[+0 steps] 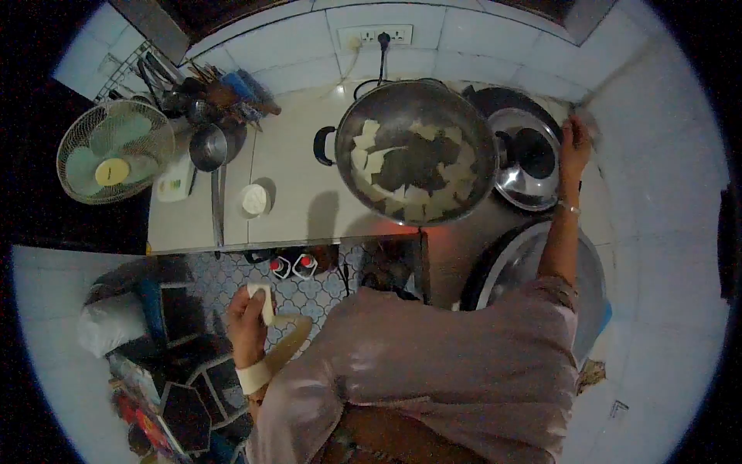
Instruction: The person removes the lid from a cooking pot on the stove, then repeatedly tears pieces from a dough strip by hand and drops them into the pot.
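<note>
My left hand (247, 319) is closed around one end of a pale, flat strip of dough (292, 334). The strip hangs in a loop and wraps over my left wrist. My right hand (575, 145) is stretched out to the far right, beside a shiny metal lid (533, 185) near the wall. Its fingers are curled together, and what they hold, if anything, is too dark to make out. Between the hands, a big two-handled pot (363, 197) holds cloudy liquid with pale, flat pieces (375, 161) floating in it.
A red glow shows under the pot. On the counter (290, 155) stand a small bowl of white powder (253, 200), a long-handled ladle (209, 148) and a utensil rack. A fan (116, 153) is at the left. A large round pan (591, 271) lies at the right, near my forearm.
</note>
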Tool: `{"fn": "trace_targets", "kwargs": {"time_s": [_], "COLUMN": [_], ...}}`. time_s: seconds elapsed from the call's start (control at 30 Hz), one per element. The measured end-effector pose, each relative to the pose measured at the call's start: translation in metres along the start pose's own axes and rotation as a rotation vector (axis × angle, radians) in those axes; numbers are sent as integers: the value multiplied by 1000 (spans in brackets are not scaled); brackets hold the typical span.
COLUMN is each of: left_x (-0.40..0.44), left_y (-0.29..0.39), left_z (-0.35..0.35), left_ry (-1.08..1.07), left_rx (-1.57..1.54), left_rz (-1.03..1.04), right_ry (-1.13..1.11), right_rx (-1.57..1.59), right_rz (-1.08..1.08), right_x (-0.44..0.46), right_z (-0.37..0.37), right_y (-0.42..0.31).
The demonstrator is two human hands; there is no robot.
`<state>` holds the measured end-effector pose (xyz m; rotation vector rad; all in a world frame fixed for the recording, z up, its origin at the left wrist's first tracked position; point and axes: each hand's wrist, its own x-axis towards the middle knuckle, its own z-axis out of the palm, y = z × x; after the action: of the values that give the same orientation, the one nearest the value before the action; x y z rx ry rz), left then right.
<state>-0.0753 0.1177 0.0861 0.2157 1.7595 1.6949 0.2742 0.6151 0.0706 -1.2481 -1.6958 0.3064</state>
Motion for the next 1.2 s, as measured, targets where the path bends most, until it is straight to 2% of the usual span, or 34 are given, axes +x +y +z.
{"fn": "trace_targets", "kwargs": {"time_s": [0.03,0.1,0.13,0.17,0.2,0.27,0.33,0.47,0.53,0.57,0.63,0.67,0.73,0.77,0.83,0.97,1.03,1.07,1.13,1.17,1.2], "left_x": [3,10,13,15,17,24,25,32,31,27,19,18,16,14,9,4,7,10,17,18,18], "left_y": [0,4,6,6,5,3,5,-1,-4,-6,-11,-15,-21,-20,-9,-2,8,7,-1,-3,-6], "left_z": [-5,-3,0,0,2,0,3,2,-1,1,5,6,12,13,17,31,37,39,39,38,36], "left_ry": [-35,-127,-208,-259,-297,-466,-614,-805,-908,-928,-885,-893,-891,-892,-874,-775,-846,-856,-871,-873,-958], "left_rx": [61,61,70,38,8,61,60,109,348,347,430,429,297,293,347,472,765,766,840,838,604], "left_rz": [-28,-1,27,61,93,88,88,124,243,246,301,306,360,364,240,301,261,267,334,338,201], "right_ry": [-32,-353,-651,-872,-1187,-1392,-1483,-1379,-1148,-1063,-965,-956,-843,-842,-801,-790,-763,-752,-687,-684,-685], "right_rx": [168,382,1224,638,617,791,1106,943,1051,1082,1350,1349,1080,1077,913,793,615,611,471,468,245], "right_rz": [-32,-90,256,-175,-251,-87,104,196,332,370,880,876,689,684,558,505,188,189,-303,-305,-460], "right_x": [-15,-76,-114,-148,-175,-263,-314,-366,-380,-384,-373,-374,-374,-373,-365,-344,-336,-331,-323,-318,-313], "right_z": [-5,-11,-6,-11,1,46,53,86,82,78,52,52,51,50,46,41,36,34,33,32,31], "right_y": [-34,-108,-145,-179,-202,-212,-255,-274,-275,-274,-300,-296,-285,-281,-277,-275,-278,-274,-269,-267,-264]}}
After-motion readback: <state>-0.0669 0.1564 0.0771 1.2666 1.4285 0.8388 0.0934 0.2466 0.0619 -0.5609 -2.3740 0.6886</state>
